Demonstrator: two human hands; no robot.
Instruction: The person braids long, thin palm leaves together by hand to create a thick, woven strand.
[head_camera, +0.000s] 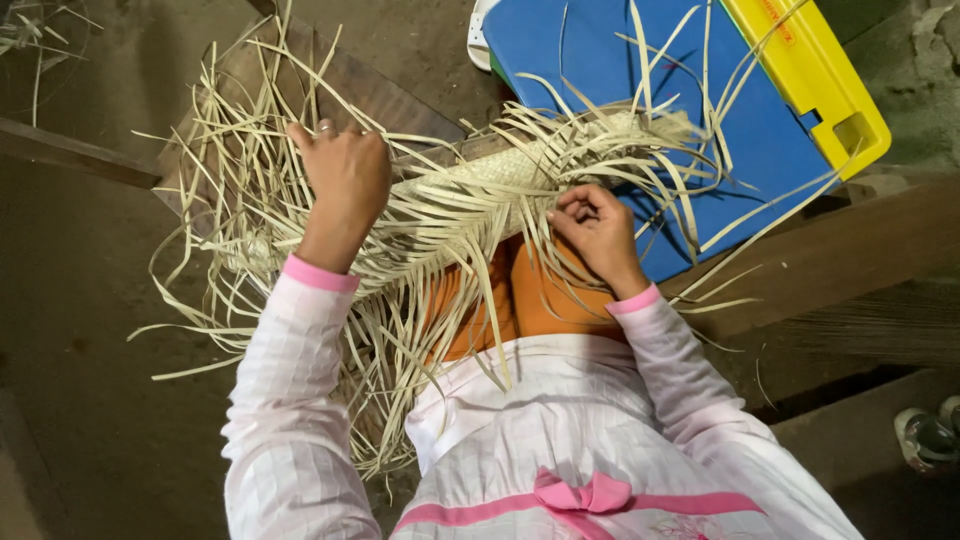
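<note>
Two hands, left hand, right hand, one woven mat, many loose strips

A: What colour are the woven strips at the centre?
B: Pale straw-cream, plaited in a fine crisscross.
A: And upper right?
B: A blue lid with a yellow edge.
A: The sleeves?
B: White-pink check, pink cuffs; orange cloth beneath.

Rustic home craft spot, bare dirt floor, rough wood planks, loose palm strips, blue/yellow plastic bin
</note>
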